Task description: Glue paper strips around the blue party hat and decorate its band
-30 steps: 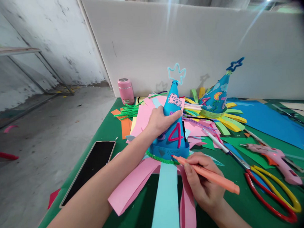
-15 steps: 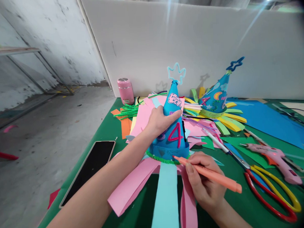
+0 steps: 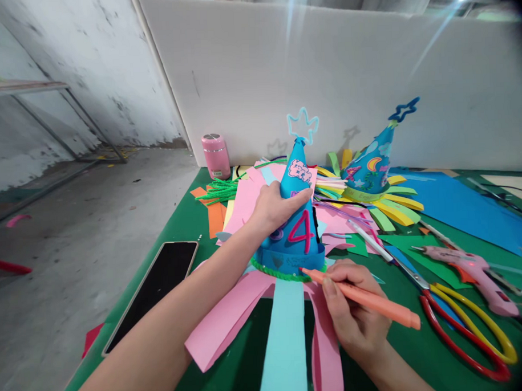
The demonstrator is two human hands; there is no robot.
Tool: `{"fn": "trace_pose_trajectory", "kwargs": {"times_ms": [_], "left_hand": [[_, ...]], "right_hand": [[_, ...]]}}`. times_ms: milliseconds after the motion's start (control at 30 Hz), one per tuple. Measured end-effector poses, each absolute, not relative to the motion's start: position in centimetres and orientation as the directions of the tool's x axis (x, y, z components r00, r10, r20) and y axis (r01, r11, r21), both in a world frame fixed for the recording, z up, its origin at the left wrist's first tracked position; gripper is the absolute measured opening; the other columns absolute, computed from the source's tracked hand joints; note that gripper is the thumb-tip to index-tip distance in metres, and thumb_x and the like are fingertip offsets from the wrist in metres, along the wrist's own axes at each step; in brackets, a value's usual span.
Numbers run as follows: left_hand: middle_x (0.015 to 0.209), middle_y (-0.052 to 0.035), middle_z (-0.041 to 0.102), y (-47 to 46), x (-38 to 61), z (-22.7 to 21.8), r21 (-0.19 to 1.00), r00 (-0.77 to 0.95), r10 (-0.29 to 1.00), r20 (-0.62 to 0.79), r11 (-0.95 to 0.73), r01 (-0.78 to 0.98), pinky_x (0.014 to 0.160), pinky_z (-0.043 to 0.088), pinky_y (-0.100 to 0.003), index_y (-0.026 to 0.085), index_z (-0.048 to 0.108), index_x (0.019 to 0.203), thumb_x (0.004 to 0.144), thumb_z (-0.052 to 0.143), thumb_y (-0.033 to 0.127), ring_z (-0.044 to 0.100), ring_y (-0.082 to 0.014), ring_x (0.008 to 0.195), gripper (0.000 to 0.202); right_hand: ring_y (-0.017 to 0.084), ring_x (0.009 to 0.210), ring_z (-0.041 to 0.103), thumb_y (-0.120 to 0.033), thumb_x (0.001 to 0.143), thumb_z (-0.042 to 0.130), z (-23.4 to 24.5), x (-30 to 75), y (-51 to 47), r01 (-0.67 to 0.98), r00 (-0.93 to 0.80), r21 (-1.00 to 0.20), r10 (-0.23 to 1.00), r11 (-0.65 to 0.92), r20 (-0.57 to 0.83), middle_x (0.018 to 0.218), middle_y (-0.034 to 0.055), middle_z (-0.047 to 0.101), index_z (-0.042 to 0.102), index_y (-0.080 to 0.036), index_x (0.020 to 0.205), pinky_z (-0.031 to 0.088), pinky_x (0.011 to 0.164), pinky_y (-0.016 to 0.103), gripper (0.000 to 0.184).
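left hand [image 3: 272, 209]: bare, forearm bare to frame edge
right hand [image 3: 355, 320]: bare, short plain nails, wrist bare

Blue cone hat [image 3: 297, 228] bears a pink "4", with pink and pale-blue paper strips [image 3: 283, 331] fanning below. Orange pen [image 3: 367, 300]. Green desk [image 3: 193, 220]. Red-and-yellow scissors [image 3: 466, 331]. Pink glue gun [image 3: 473, 273].
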State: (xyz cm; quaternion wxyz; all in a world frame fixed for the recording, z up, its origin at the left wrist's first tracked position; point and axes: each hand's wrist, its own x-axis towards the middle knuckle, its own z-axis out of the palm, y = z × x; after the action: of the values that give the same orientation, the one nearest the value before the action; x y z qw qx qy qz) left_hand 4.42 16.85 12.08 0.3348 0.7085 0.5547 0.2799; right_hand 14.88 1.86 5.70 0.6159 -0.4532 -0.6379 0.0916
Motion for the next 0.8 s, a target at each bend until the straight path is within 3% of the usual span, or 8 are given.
{"fn": "trace_pose_trajectory", "kwargs": {"times_ms": [533,700,800], "left_hand": [[0.098,-0.0143,0.062,17.08,4.22,11.84,0.78,0.222,0.975,0.018,-0.152,0.607,0.065,0.043,-0.034,0.017,0.05,0.084,0.068,0.052,0.068,0.059,-0.0317,0.091,0.054],[0.098,-0.0142,0.063,17.05,4.24,11.91,0.778,0.22,0.975,0.02,-0.154,0.609,0.065,0.043,-0.034,0.017,0.051,0.084,0.068,0.051,0.068,0.059,-0.0315,0.092,0.053],[0.098,-0.014,0.063,17.07,4.33,11.93,0.784,0.221,0.975,0.019,-0.152,0.601,0.066,0.043,-0.034,0.017,0.051,0.085,0.068,0.051,0.067,0.059,-0.0316,0.093,0.053]], "right_hand": [[0.013,0.068,0.055,-0.01,0.081,0.053,5.57,15.11,1.95,0.49,0.233,-0.692,0.685,0.531,0.691,0.069,-0.0009,0.055,0.054,-0.02,0.08,0.047,0.058,0.025,0.011],[0.012,0.065,0.052,-0.008,0.081,0.05,5.72,15.0,1.94,0.401,0.326,-0.706,0.63,0.584,0.705,0.067,-0.002,0.05,0.052,-0.021,0.079,0.047,0.061,0.026,0.013],[0.013,0.065,0.053,-0.008,0.08,0.052,5.81,14.96,1.75,0.385,0.254,-0.692,0.651,0.611,0.716,0.069,-0.0012,0.052,0.053,-0.021,0.082,0.048,0.06,0.027,0.013]]}}
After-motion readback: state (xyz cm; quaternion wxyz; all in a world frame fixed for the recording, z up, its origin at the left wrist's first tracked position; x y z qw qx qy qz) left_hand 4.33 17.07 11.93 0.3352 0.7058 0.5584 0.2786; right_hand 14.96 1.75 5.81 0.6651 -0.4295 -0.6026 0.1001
